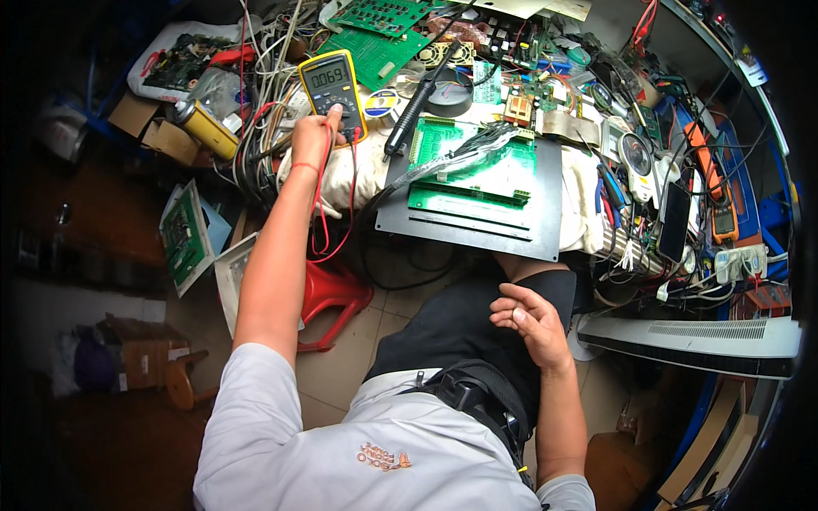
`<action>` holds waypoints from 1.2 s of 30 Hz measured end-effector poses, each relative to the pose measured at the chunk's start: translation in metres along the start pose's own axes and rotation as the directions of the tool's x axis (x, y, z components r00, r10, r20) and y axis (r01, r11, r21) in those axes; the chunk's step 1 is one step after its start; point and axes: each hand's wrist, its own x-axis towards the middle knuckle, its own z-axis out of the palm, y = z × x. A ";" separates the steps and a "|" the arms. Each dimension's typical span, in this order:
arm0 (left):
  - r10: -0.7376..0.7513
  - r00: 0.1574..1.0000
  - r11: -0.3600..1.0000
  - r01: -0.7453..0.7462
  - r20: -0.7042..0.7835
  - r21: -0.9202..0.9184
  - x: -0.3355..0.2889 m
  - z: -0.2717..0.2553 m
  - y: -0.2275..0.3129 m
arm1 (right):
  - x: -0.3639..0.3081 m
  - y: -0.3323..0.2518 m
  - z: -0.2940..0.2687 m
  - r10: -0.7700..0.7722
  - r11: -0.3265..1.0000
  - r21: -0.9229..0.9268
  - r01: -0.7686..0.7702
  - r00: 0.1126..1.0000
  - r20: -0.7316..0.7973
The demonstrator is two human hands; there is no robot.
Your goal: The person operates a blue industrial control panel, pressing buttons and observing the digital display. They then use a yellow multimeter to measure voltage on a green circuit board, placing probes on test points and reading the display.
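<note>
A yellow-and-grey digital multimeter (328, 78) with a lit display lies tilted at the back left of the bench. My left hand (317, 140) reaches to its lower part, fingers closed at the dial. Red test leads (326, 221) hang from its lower end below my wrist. My right hand (535, 322) is above my lap, fingers loosely bent and apart, with nothing visible in it. In front of me a green circuit board (473, 204) rests on a dark metal plate (545, 230). A bundle of grey wires (464, 153) crosses the board, and a black-handled probe-like tool (417, 106) leans beside it.
More green boards (375, 55) and tangled cables (260, 102) crowd the back and left. A yellow cylinder (207, 129) is at the left. Cables, tools and an orange meter (725, 223) fill the right. A red stool (336, 298) stands below the bench, near a white slatted appliance (699, 341).
</note>
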 end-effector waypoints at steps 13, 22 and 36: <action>-0.054 0.998 0.998 0.055 0.025 -0.011 0.018 0.008 -0.006 | -0.009 0.009 -0.008 -0.002 1.000 0.029 0.003 1.000 -0.024; 0.106 0.990 0.891 -0.136 0.095 0.433 -0.119 -0.084 0.045 | -0.025 0.000 -0.010 -0.052 0.998 -0.038 0.052 0.999 -0.001; 0.090 0.516 0.717 0.560 0.852 -0.416 -0.280 -0.118 0.125 | -0.015 -0.058 0.135 0.011 0.688 -0.469 0.554 0.639 0.769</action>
